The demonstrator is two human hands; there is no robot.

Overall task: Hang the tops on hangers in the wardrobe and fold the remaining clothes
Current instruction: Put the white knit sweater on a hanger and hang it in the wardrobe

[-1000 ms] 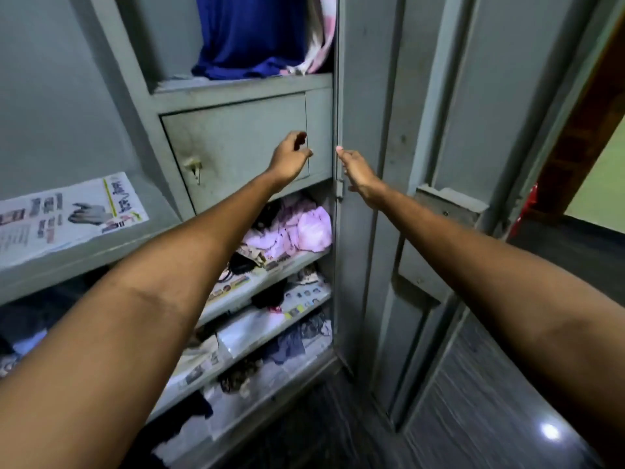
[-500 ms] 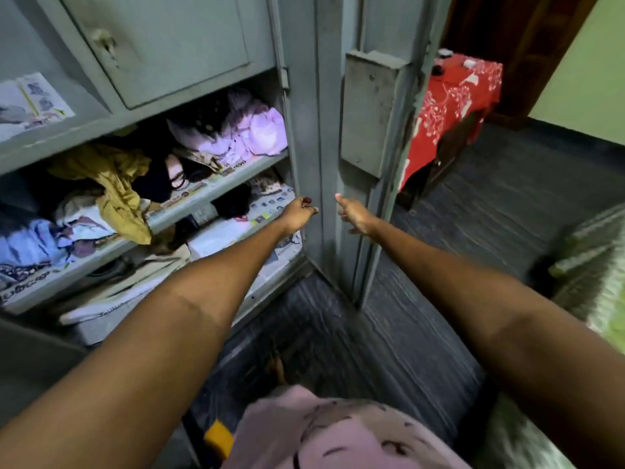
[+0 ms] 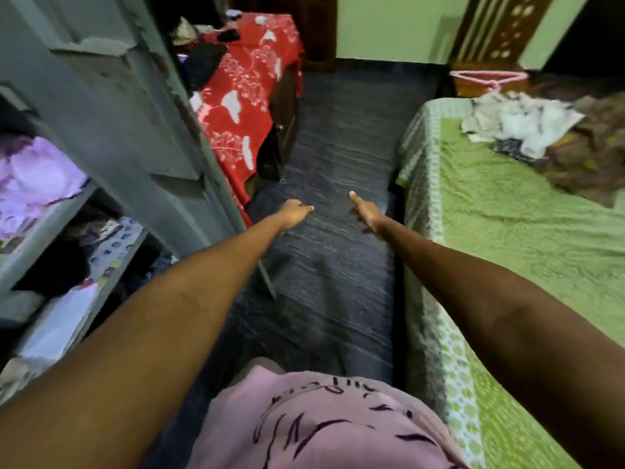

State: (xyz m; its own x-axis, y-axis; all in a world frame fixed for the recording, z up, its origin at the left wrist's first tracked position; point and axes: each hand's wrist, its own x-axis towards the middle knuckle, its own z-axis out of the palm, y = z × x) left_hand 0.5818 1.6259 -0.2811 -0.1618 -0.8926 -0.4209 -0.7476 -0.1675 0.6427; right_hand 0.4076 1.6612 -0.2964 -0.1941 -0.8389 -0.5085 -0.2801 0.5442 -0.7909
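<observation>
The step in hand is judged to be fetching clothes; nothing is held yet. The open wardrobe (image 3: 111, 130) stands left of the bed (image 3: 507, 238); the left hand (image 3: 293, 211) is loosely curled and empty, the right hand (image 3: 367, 211) relaxed with a finger extended; the clothes (image 3: 527, 121) lie heaped on the bed; a reach toward them seems called for.

- Dark floor strip (image 3: 338, 137) ran open ahead between wardrobe door (image 3: 135, 130) on left and green bed (image 3: 507, 231) on right.
- Red-draped table (image 3: 250, 106) stood beyond door.
- Clothes pile (image 3: 521, 123) occupied bed's far end.
</observation>
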